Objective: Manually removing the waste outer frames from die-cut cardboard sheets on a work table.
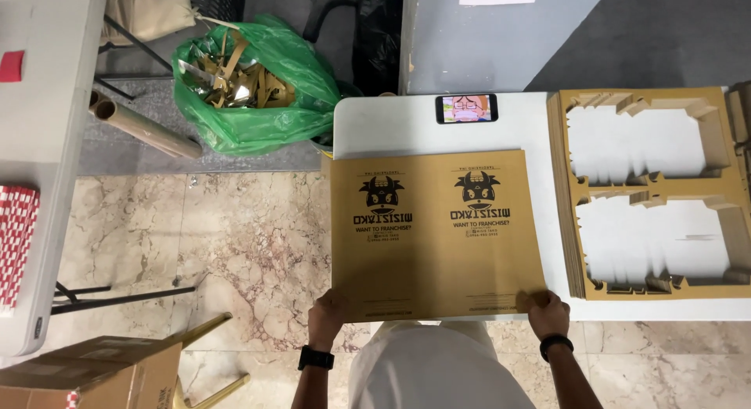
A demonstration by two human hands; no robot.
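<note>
Tables bound the scene: a grey table at far left carries a red-and-white striped stack on its edge. Below it sits a brown box. Beside the table, cardboard tubes lie against a green bag filled with card offcuts. Centre, a white table holds a printed brown card sheet, its left part overhanging the marble floor. Left hand pinches the sheet's near left corner, fingers curled under, thumb on top. Right hand pinches the near right corner likewise. Both wrists wear dark bands. A phone lies beyond the sheet, screen lit. Rightmost, a stack of punched-out card frames rests just beside the sheet.
</note>
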